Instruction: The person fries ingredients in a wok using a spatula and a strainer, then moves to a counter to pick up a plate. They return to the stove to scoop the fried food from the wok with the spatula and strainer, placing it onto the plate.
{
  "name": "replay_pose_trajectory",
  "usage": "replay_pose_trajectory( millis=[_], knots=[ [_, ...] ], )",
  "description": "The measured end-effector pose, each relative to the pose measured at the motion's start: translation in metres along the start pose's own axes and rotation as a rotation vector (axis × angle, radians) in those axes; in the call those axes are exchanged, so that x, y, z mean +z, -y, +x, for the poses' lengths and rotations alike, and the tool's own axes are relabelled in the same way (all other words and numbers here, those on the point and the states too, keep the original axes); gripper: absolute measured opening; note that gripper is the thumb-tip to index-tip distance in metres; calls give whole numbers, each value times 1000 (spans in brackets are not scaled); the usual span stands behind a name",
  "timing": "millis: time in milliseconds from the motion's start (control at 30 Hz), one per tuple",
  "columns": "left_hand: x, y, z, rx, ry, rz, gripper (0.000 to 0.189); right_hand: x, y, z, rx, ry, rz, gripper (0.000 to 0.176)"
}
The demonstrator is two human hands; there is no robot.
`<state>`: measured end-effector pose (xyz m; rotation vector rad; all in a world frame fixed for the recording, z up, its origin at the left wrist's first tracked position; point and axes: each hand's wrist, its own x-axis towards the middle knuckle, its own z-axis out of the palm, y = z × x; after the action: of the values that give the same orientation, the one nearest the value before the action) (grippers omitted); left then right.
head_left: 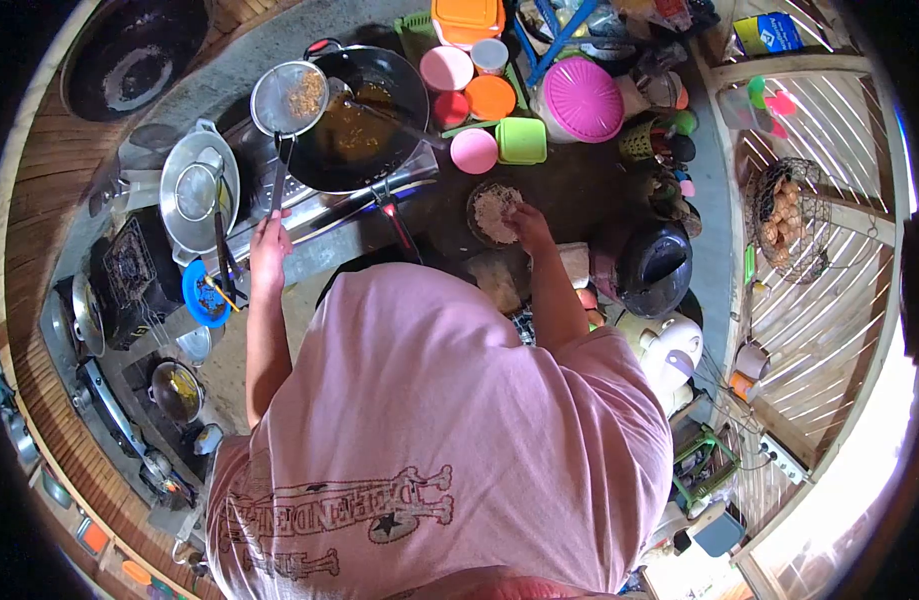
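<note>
My left hand is closed round the long handle of a round mesh strainer. The strainer is over the left rim of a black wok, with browned fried bits lying in its mesh. Brown oil with small floating bits fills the bottom of the wok, and a dark-handled utensil rests across it. To the right, my right hand reaches into the edge of a bowl of pale, crumbly food. Its fingers are bent together; whatever they pinch is hidden.
Plastic tubs, including a pink-lidded container and a green box, crowd behind the bowl. A metal basin and blue plate stand left. A dark lidded pot is at right. A pan handle juts towards my body.
</note>
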<state>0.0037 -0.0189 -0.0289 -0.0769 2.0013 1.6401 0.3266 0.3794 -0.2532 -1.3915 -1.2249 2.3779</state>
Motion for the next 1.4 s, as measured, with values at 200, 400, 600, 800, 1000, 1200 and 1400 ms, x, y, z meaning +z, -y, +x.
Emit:
replay_pose_trajectory(
  millis=[200, 400, 600, 800, 1000, 1200, 1400],
  knots=[
    [1, -4, -1, 0, 9, -11, 33, -1, -1, -3, 6, 19, 76, 21],
    [0, -2, -3, 10, -13, -18, 34, -3, 23, -1, -111, 180, -219, 15],
    [-4, 1, -2, 14, 12, -43, 33, -19, 9, 31, 77, 196, -630, 21],
    [-8, -6, -7, 4, -2, -82, 30, -5, 57, 40, -461, 662, -1879, 17],
    [-8, -8, -13, 9, -7, -49, 32, 126, 233, -49, -26, 560, -1581, 48],
    [-8, -4, -18, 27, -28, 9, 33, 247, 298, -52, -380, 763, -1591, 33],
    [-10, 10, -20, 22, -22, 12, 35, 355, 258, -12, -574, 879, -1941, 10]
  ],
)
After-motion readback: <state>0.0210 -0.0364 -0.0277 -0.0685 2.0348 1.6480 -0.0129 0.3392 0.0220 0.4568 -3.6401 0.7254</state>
